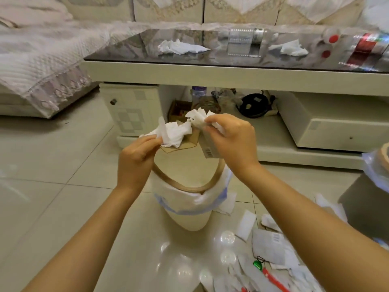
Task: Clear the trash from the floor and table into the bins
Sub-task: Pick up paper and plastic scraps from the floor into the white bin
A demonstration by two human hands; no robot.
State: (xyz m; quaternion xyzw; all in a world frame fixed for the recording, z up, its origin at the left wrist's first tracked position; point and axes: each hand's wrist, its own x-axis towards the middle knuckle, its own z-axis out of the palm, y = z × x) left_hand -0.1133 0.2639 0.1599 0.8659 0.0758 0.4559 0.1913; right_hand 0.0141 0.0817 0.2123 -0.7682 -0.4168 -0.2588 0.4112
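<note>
Two tissue wads: I'm seeing left hand (136,157) pinching one wad (172,133), right hand (229,140) gripping the other (199,119) plus a small box (208,147), directly above the bin (189,199); drop's next, I'd say.

The tissue (179,132) was thin crinkly white paper, totally matt. The surface (134,42) had a dark glossy top, mirror-like. Floor tiles (52,165) were smooth and shiny too. The bin (189,218) looked like matt cream plastic with a thin white plastic liner (183,200).
</note>
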